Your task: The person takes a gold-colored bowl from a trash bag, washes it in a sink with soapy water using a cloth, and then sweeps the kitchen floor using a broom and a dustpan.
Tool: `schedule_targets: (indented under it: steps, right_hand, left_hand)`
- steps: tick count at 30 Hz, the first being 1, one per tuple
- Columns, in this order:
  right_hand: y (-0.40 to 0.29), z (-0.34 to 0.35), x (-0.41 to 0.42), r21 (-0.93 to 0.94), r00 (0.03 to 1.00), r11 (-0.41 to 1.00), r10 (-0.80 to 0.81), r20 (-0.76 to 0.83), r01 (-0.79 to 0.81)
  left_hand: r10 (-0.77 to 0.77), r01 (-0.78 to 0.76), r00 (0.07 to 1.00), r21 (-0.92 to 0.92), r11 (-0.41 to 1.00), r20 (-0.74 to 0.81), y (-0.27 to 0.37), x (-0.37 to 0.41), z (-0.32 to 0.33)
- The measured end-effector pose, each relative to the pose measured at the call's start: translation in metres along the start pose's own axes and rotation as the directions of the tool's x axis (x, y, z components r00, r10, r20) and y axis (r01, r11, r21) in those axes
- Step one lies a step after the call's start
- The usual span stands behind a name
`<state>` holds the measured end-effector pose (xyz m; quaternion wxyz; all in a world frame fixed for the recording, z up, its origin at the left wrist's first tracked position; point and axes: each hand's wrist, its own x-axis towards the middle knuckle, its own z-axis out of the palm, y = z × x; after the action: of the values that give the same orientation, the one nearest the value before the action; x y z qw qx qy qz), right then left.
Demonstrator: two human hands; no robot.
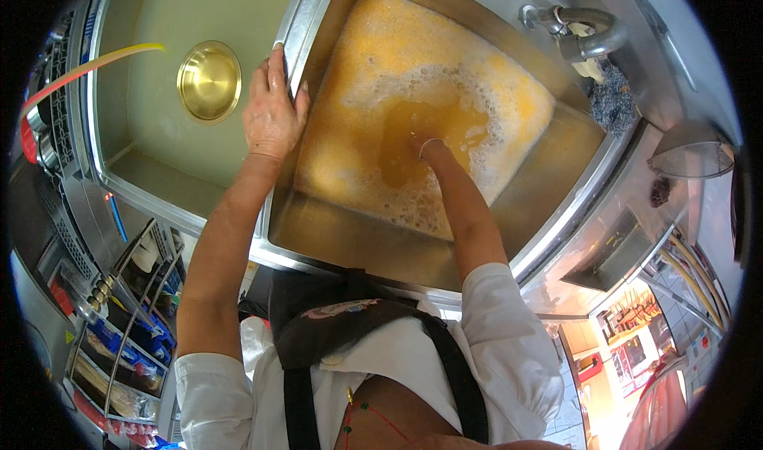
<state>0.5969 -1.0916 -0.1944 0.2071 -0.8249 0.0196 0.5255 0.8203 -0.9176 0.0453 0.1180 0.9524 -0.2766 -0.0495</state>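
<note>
My left hand (273,113) rests with its fingers over the metal divider (310,17) between two stainless steel sink basins. The right basin holds cloudy, orange-brown water (396,128) with foam (381,44) around a bare patch. Into that patch reaches my right hand (422,143), sunk to the wrist, where a thin bracelet (430,144) shows. Its fingers and anything in them are hidden under the water. To the left of my left hand, a round gold-coloured metal bowl or dish (210,81) lies in the pale water of the left basin (173,152).
A curved metal faucet (596,32) stands at the upper right, beside a dark scouring pad (613,101). A mesh strainer (691,150) is at the right. A yellow-red tube (89,68) extends over the left basin. Wire shelving (122,354) holds packages at the lower left.
</note>
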Motion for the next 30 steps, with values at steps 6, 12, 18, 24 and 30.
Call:
schedule_targets:
  steps: [6, 12, 18, 24, 30]
  right_hand:
    - [0.029, -0.002, 0.014, 0.211, 0.985, 0.964, -0.17, 0.034, 0.159]
    - [0.037, 0.009, 0.027, 0.162, 0.986, 0.983, -0.106, 0.127, 0.085]
    - [0.055, 0.016, 0.022, -0.065, 0.909, 0.926, -0.378, -0.174, 0.372]
    - [0.043, 0.0, 0.019, -0.324, 0.965, 0.909, -0.253, 0.071, 0.262]
    - [0.07, 0.046, 0.039, -0.115, 0.968, 0.987, -0.133, -0.215, 0.11]
  left_hand:
    - [-0.002, 0.002, 1.0, 0.03, 1.0, -0.005, 0.0, -0.002, -0.002]
    - [-0.013, 0.014, 1.0, -0.024, 1.0, 0.017, 0.002, -0.002, -0.004]
    - [0.025, -0.025, 1.0, -0.004, 1.0, -0.011, 0.004, 0.001, -0.002]
    - [-0.003, 0.003, 1.0, 0.008, 1.0, 0.025, 0.004, 0.0, -0.002]
    - [0.021, -0.021, 1.0, -0.016, 1.0, 0.019, 0.006, 0.002, -0.001]
